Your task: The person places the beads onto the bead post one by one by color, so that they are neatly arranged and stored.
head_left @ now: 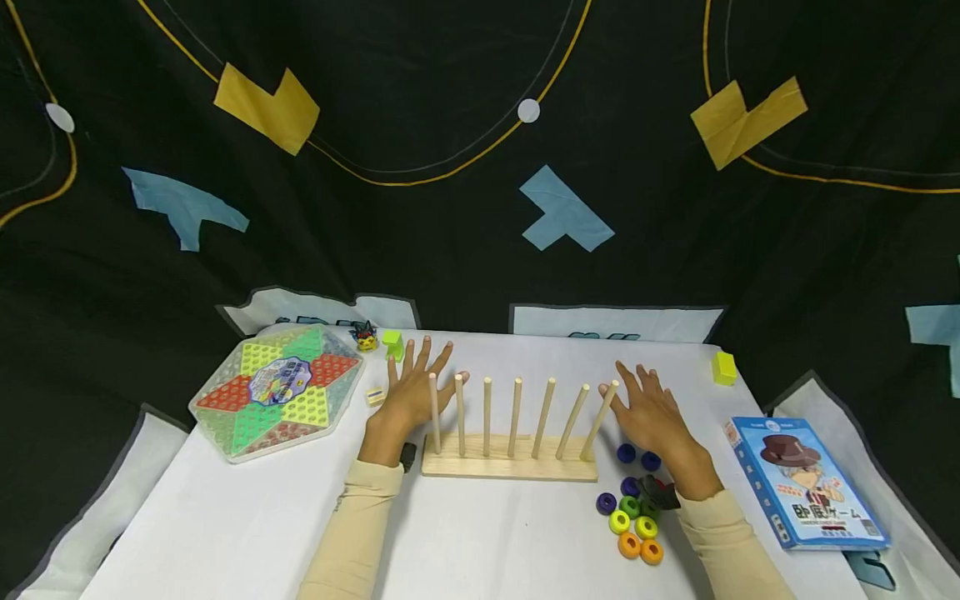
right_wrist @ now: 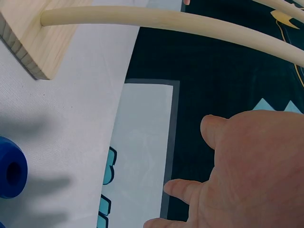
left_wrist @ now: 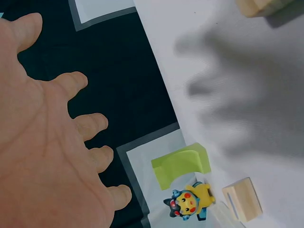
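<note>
A wooden peg stand (head_left: 510,467) with several upright dowels stands mid-table between both hands. My left hand (head_left: 411,398) is spread beside its left end, fingers straight, and holds nothing. On the other side my right hand (head_left: 651,414) hovers by the rightmost dowel (head_left: 600,419), fingers apart and nothing in them. In the right wrist view the dowel (right_wrist: 142,17) rises from the board (right_wrist: 47,42). Below the right hand lie several ring beads: blue (head_left: 626,453), purple (head_left: 607,503), green (head_left: 629,507), yellow-green (head_left: 619,522) and orange (head_left: 629,546).
At the left lies a hexagonal Chinese checkers box (head_left: 277,392). Near the back edge are a small figure (head_left: 365,336), a green block (head_left: 393,343) and a wooden piece (head_left: 376,397). A yellow block (head_left: 723,368) and a blue game box (head_left: 807,483) lie at the right.
</note>
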A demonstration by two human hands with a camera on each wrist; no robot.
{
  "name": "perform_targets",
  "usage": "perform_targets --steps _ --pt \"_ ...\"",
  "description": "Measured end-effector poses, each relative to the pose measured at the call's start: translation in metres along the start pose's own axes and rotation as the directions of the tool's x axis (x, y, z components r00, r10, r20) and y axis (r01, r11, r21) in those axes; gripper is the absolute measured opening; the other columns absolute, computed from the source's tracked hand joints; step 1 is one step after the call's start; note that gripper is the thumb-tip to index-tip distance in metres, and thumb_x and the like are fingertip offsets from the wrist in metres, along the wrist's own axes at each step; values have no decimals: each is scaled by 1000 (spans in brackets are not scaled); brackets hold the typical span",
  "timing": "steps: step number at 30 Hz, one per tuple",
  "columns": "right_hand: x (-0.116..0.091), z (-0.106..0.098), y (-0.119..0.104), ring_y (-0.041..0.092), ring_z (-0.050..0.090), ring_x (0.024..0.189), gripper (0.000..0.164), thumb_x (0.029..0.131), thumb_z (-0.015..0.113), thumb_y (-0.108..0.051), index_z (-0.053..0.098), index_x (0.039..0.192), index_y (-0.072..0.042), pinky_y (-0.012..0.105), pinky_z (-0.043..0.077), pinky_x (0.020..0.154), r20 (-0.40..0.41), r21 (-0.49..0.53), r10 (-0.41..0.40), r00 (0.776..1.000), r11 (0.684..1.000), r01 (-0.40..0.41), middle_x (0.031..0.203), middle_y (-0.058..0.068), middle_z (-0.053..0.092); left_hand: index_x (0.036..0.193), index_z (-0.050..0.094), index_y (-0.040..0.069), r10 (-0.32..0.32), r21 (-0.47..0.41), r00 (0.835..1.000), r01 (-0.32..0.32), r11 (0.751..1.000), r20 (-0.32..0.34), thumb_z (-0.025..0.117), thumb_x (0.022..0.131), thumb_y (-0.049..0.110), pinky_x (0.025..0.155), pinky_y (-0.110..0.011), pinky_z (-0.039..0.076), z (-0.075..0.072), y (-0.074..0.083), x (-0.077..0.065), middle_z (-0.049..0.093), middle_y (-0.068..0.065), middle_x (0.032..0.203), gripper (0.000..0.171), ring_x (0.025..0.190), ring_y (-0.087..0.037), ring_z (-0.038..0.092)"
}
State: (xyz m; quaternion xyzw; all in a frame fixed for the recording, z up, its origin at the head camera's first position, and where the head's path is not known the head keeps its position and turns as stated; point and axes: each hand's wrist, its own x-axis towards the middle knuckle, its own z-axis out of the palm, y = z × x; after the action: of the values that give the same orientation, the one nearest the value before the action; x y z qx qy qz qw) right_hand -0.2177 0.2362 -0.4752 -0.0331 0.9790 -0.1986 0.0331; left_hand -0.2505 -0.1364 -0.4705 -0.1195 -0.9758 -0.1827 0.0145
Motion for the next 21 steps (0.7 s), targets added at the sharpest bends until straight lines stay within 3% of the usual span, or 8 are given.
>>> perform_targets --steps 8,13,17,21 --pt "-2 5 1 51 1 138 84 93 20 -68 19 152 -9 65 3 106 9 3 8 1000 1000 -8 152 32 9 152 24 23 -32 -16 999 33 999 41 32 93 66 105 -64 -8 5 -2 -1 6 -17 157 73 142 -37 -11" --pt "-4 6 -2 52 2 138 79 96 25 -63 20 152 -9 66 5 106 12 6 -3 1000 1000 3 152 32 11 153 22 25 -40 -6 998 40 999 50 31 95 64 106 -64 -6 5 -3 -8 4 -15 158 71 142 -36 -13" --pt "-8 -4 -4 50 1 139 78 96 22 -64 17 153 -11 65 4 106 14 -4 -14 1000 1000 14 153 30 9 153 19 26 -43 -14 998 43 999 42 30 96 63 107 -63 -5 0 -7 -14 0 -13 158 69 142 -35 -14" --pt "-17 -22 -5 48 0 140 76 96 21 -64 13 154 -15 66 6 106 16 11 -14 1000 1000 13 154 27 6 153 19 29 -27 -81 1000 28 996 14 34 96 61 108 -62 -2 -7 -15 -28 4 -12 159 67 143 -34 -10"
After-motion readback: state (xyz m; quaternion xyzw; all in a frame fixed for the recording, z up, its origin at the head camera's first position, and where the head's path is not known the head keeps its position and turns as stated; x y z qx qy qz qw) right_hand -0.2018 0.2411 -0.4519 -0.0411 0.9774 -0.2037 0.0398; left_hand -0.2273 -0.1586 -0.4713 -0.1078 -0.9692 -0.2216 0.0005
